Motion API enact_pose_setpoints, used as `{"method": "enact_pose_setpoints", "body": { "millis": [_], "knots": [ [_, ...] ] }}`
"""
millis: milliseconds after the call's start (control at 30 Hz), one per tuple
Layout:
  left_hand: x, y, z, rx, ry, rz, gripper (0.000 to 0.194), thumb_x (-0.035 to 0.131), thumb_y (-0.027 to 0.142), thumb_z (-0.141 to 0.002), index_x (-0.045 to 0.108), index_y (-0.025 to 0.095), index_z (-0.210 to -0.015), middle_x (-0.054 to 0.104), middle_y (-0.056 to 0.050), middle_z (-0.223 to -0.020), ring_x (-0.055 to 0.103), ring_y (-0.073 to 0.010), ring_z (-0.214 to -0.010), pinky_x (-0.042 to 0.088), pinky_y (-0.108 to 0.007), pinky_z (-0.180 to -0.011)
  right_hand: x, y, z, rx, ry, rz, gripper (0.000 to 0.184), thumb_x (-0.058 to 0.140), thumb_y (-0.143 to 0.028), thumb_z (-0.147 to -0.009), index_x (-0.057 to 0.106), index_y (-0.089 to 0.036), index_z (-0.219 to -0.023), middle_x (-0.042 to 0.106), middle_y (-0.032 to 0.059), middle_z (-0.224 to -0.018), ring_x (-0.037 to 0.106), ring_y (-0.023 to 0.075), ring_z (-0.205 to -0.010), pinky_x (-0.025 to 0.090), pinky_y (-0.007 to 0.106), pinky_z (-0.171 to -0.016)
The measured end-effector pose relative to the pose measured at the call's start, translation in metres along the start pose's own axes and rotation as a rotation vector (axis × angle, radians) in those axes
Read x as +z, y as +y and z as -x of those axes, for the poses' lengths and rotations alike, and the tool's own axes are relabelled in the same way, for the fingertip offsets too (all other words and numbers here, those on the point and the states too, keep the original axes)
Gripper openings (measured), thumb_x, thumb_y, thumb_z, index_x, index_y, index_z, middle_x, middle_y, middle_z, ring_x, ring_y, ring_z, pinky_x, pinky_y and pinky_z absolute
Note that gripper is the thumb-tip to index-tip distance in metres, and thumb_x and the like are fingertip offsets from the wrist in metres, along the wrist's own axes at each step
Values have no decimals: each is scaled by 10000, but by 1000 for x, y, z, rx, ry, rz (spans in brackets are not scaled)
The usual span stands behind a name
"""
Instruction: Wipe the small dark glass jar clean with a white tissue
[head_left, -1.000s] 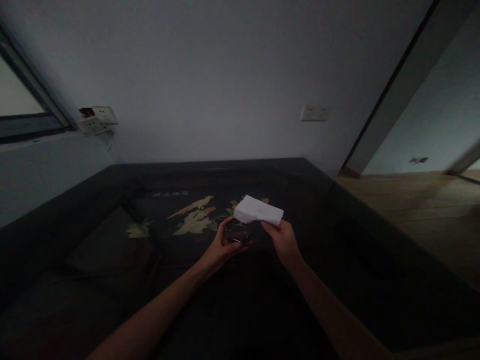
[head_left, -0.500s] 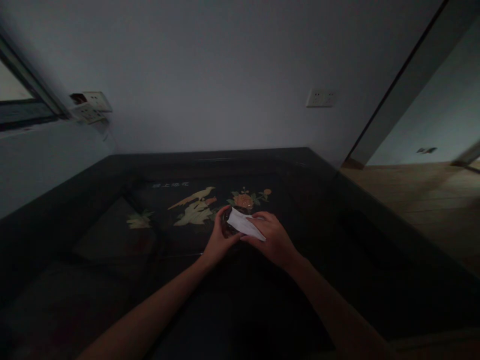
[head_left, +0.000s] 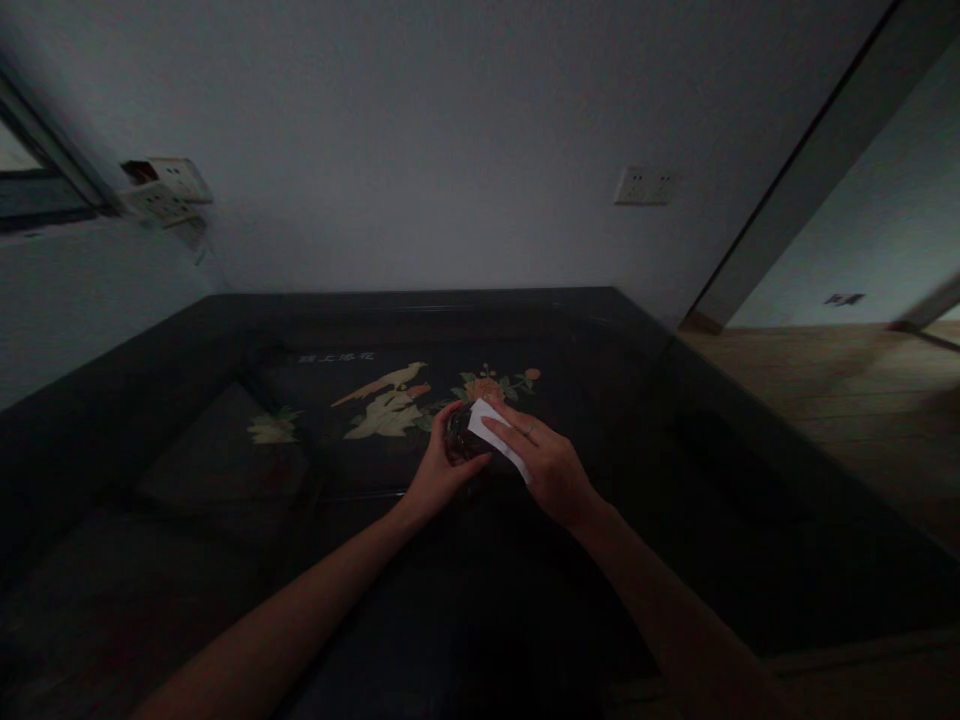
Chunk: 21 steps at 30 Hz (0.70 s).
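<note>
My left hand curls round the near left side of a small round glass dish, dark and shiny like an ashtray. In my right hand, a folded white tissue is pinched under the fingers and pressed on the dish's right side. One finger of this hand wears a ring. The tissue and both hands cover much of the dish, so its inside cannot be made out.
The dark glossy tabletop bears a picture of a bird and flowers. Behind it rises a pale wall with a double socket. More sockets sit at the left, and wooden floor shows at the right.
My right hand has shifted slightly on the dish, its fingers now stretched further over the tissue. The tissue has turned steeper and moved a little right. My left hand keeps its hold.
</note>
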<state>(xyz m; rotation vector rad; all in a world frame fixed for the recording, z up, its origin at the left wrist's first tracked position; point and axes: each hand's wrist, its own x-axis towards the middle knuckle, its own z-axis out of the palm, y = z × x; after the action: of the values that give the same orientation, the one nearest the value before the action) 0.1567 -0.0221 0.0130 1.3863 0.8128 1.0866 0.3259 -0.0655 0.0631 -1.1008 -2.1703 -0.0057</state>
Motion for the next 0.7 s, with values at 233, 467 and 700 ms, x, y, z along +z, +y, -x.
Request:
{"method": "enact_pose_setpoints", "body": {
  "millis": [233,467,700],
  "knots": [
    [0,0,0,7,-25,-12,819,716,269,-668,237,248,-1331,574,-100,-1195,614,-237,-1013,519,-384,-857,16,0,1,-73,-80,127,405,460,-109,-889,541,-152,-1283,538,131,-1336,493,231,-1246,423,417,-1041],
    [-3,-4,-2,34,-46,-6,830,736,247,-645,248,243,-1316,532,-123,-1271,580,-249,-1099,491,-378,-913,29,-4,4,-65,-238,144,391,448,-66,-866,539,-56,-1246,635,153,-1195,571,218,-1142,364,414,-1080],
    [-7,-4,-3,25,-107,51,808,733,193,-647,269,242,-1307,526,-126,-1288,548,-251,-1153,462,-380,-944,25,-3,1,-84,-240,269,271,457,-121,-899,620,-127,-1116,670,104,-1067,593,215,-1032,383,395,-1042]
  ]
}}
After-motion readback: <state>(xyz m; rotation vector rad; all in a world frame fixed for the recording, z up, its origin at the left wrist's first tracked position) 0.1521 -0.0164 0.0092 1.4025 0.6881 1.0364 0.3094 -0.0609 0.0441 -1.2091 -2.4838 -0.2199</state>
